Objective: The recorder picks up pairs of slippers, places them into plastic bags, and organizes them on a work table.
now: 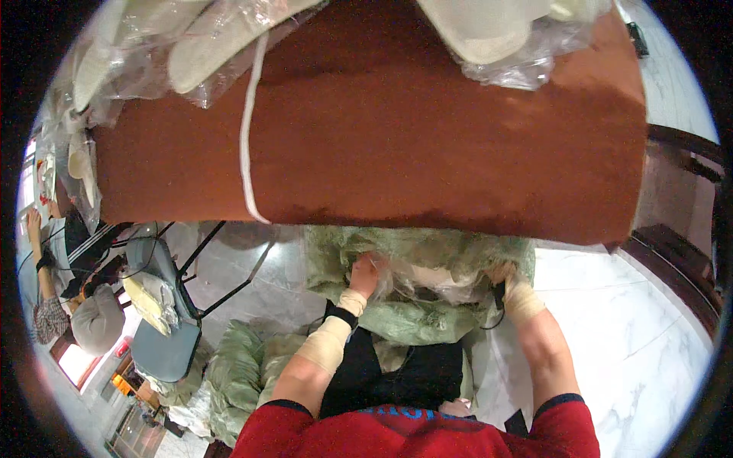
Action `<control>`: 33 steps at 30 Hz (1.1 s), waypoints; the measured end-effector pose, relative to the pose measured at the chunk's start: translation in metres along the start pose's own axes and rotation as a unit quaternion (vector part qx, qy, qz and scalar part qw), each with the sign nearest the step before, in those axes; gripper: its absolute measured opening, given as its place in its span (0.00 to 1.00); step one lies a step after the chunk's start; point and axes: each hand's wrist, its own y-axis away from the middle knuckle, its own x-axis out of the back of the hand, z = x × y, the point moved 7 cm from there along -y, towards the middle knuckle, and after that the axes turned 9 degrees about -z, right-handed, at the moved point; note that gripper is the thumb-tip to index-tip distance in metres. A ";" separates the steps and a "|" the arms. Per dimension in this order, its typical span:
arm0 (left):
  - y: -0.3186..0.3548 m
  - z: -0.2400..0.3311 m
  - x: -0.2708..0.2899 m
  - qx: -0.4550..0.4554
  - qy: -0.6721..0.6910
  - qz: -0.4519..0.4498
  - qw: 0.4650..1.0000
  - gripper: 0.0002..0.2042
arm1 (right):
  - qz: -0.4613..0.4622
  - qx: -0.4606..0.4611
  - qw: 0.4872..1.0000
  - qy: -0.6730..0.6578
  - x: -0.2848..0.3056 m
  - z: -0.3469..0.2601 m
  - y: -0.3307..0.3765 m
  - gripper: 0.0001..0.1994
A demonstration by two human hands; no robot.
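A pale green woven sack (418,324) stands open in front of me, partly under the edge of the table. Inside its mouth lies clear plastic wrap (397,278) around something pale, too covered to name. My left hand (365,276) reaches into the left side of the opening, against the plastic, its fingers mostly hidden. At the right side of the opening is my right hand (503,278), touching the plastic or the sack's rim; its fingertips are hidden too. Both wrists are wrapped in beige bandage, and a black band circles the left one.
A brown-covered table (443,153) spans the view ahead, with a white cord (247,137) across it. Cream insole-shaped pieces (485,34) in clear plastic lie along its far side. To the left are a grey chair (166,351), more green sacks (238,366) and another person (98,319).
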 end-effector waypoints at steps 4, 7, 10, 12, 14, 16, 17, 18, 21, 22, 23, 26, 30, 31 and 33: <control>0.034 0.067 0.056 -0.068 0.238 -0.096 0.964 0.13 | 0.009 0.028 1.000 -0.007 -0.023 -0.042 0.065 0.19; 0.076 0.119 0.126 0.014 0.311 -0.109 0.944 0.16 | 0.022 0.058 0.998 -0.011 -0.033 -0.065 0.116 0.20; 0.116 0.156 0.157 -0.063 0.285 -0.134 0.947 0.15 | 0.046 0.296 0.953 0.054 -0.043 -0.129 0.180 0.21; 0.132 0.184 0.178 -0.078 0.321 -0.155 0.931 0.16 | 0.074 0.275 0.956 0.067 -0.049 -0.167 0.236 0.21; 0.140 0.226 0.218 -0.178 0.305 -0.136 0.926 0.16 | 0.180 0.338 0.876 0.294 -0.049 -0.239 0.299 0.22; 0.154 0.245 0.243 -0.224 0.282 -0.117 0.926 0.16 | 0.271 0.352 0.872 0.205 -0.062 -0.287 0.355 0.22; 0.161 0.259 0.256 -0.270 0.260 -0.115 0.920 0.16 | 0.276 0.257 0.921 -0.097 -0.075 -0.284 0.376 0.22; 0.163 0.276 0.275 -0.274 0.249 -0.130 0.920 0.15 | 0.303 0.206 0.814 -0.452 -0.081 -0.295 0.394 0.23; 0.176 0.325 0.340 -0.400 0.300 -0.045 0.865 0.15 | 0.303 0.283 0.817 -0.400 -0.074 -0.319 0.424 0.23; 0.174 0.341 0.354 -0.419 0.278 -0.038 0.863 0.16 | 0.305 0.314 0.817 -0.376 -0.074 -0.327 0.433 0.23; 0.171 0.354 0.374 -0.427 0.266 -0.014 0.864 0.16 | 0.301 0.347 0.815 -0.353 -0.075 -0.314 0.450 0.23; 0.186 0.377 0.450 -0.467 0.248 0.074 0.845 0.15 | 0.274 0.432 0.808 -0.292 -0.048 -0.311 0.472 0.24; 0.190 0.391 0.555 -0.449 0.303 0.081 0.837 0.16 | 0.285 0.513 0.776 -0.231 -0.032 -0.421 0.459 0.24; 0.191 0.386 0.586 -0.454 0.307 0.110 0.829 0.17 | 0.288 0.531 0.768 -0.215 -0.040 -0.441 0.456 0.24; 0.190 0.379 0.649 -0.460 0.292 0.109 0.831 0.18 | 0.278 0.551 0.756 -0.219 -0.030 -0.488 0.450 0.25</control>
